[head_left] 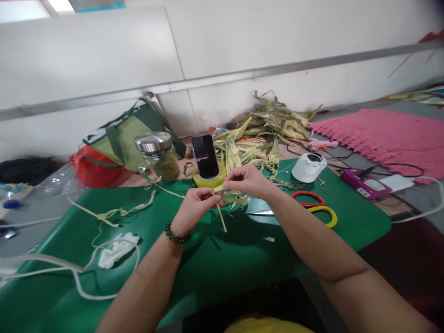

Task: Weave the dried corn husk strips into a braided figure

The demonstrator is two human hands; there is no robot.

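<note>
Both hands meet over the middle of a green mat. My left hand [197, 206], with a dark green bead bracelet [176, 235] on its wrist, pinches pale corn husk strips [222, 215]; one strip hangs down below the fingers. From the other side my right hand [248, 180] has thumb and fingertips closed on the upper part of the same husk. Loose husk ends stick out to the right beneath the right hand. Scissors [314, 216] with red and yellow handles lie partly behind my right forearm. A phone [204, 156] leans upright in a yellow tape roll [210, 180] just beyond the hands.
Corn husks [270, 120] are heaped at the back. A glass jar with a metal lid [157, 155] stands left of the phone. Crumpled tissue [118, 249] and a white cable [81, 286] lie at left. A white cap-shaped object [308, 167] and a purple power strip [366, 183] are at right.
</note>
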